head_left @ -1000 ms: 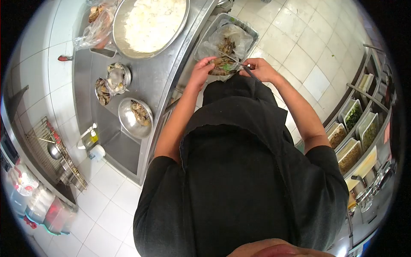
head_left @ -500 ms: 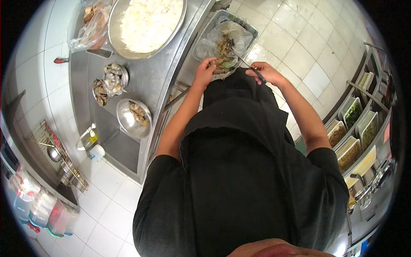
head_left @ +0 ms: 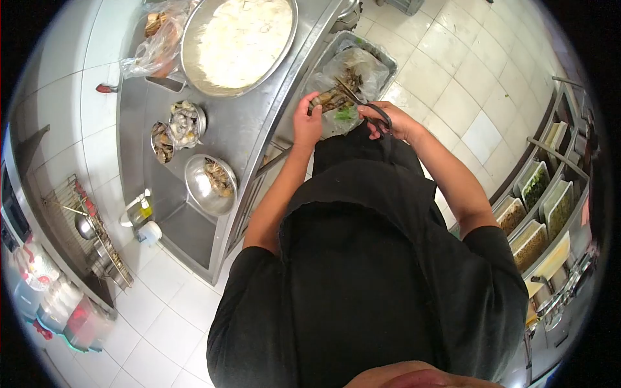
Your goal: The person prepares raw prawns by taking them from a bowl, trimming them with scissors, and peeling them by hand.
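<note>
My left hand [head_left: 308, 121] has its fingers closed around a brownish, striped prawn [head_left: 321, 101] above a bin [head_left: 392, 63] lined with a clear plastic bag [head_left: 318, 77]. In my right hand [head_left: 392, 120] is a pair of black-handled scissors [head_left: 381, 111]. The blades reach up and left, close beside the prawn; whether they touch it I cannot tell. Brown scraps [head_left: 350, 76] and a green leafy bit [head_left: 346, 114] lie in the bag. On the steel counter, a metal bowl [head_left: 198, 181] contains more brown prawns [head_left: 218, 178].
Left of me is the steel counter [head_left: 259, 97] with a sink. A large metal bowl [head_left: 294, 32] of white pieces, two small bowls of greyish seafood [head_left: 184, 123] and a plastic bag [head_left: 155, 58] stand there. Food containers [head_left: 534, 181] line the right side.
My left hand now shows a prawn in its grip, raised further into view. The scissors have swung up and left towards it. The whole view has shifted slightly right and down.
</note>
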Tool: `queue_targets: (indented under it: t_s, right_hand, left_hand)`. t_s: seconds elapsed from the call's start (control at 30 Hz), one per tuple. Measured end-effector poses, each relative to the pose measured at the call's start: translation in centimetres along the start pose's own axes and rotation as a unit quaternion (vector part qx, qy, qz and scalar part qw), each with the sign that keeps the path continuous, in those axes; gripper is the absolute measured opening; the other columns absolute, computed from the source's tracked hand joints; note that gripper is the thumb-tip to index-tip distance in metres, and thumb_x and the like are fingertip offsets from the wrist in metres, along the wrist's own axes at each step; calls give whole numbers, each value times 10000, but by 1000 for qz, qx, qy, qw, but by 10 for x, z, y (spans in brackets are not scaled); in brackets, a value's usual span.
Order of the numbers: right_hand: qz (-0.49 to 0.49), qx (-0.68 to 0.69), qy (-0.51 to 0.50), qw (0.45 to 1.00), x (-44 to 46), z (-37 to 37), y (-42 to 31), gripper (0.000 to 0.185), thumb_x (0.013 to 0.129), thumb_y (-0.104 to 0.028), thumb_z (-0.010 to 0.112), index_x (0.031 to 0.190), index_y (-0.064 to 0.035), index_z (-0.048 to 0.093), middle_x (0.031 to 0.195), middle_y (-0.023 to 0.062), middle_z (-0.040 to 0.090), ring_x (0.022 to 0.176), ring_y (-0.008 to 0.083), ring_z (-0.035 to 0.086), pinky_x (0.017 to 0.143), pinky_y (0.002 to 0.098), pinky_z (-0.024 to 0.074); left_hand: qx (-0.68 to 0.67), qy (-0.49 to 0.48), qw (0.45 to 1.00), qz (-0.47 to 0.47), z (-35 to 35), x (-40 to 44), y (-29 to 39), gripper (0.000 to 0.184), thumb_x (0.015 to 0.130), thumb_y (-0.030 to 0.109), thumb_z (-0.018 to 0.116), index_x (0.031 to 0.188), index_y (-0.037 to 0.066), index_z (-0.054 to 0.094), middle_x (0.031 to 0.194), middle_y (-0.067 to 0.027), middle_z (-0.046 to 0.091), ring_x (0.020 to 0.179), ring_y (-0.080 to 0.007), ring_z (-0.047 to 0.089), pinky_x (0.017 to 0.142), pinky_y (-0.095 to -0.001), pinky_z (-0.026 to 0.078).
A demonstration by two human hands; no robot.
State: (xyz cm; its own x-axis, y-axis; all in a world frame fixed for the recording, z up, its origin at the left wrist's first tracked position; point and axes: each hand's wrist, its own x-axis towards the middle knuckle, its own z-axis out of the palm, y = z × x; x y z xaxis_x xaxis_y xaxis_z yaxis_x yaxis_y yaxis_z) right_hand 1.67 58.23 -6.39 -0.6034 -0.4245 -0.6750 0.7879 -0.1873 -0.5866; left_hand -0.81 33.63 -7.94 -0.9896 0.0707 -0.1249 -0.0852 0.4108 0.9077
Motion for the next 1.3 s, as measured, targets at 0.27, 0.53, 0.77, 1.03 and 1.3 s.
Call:
queue_targets:
  t_s: [0.27,0.53,0.77,1.03,1.3]
  right_hand:
    - [-17,-4,6,1000,6,16,-9,420,872,-449,718,821,-53,589,516,26,524,379,105,476,407,264,433]
    - [-15,-9,9,1000,1,16,-8,381,876,-399,728,788,-64,570,492,8,492,368,104,455,400,279,432]
    - [-30,-18,8,999,-7,8,-2,349,869,-348,747,752,-74,565,503,6,492,376,108,463,398,286,435]
    - [-43,-10,21,999,-18,-2,-1,372,871,-403,732,818,-68,580,529,15,514,410,113,500,446,303,481]
    - [-114,35,47,992,-43,-52,-29,420,895,-455,649,983,-48,602,642,54,609,561,166,630,545,297,527]
  left_hand:
    - [0,22,1000,-14,-4,-6,4,334,875,8,615,1204,69,625,988,5,605,799,-84,510,760,-228,442]
    - [-3,29,999,20,0,-11,1,328,872,-2,605,1193,63,626,1074,-48,620,943,-136,540,860,-259,433]
    - [6,58,997,53,6,-11,2,325,866,10,616,1178,94,646,856,39,549,721,-74,448,679,-227,413]
    - [-96,29,993,-69,1,-6,0,344,902,-51,551,1234,33,585,1131,-68,626,1042,-144,570,930,-266,431]
    - [-205,75,972,-92,-14,4,-1,342,933,-66,502,1264,6,557,1144,-66,623,1004,-123,575,887,-254,448]
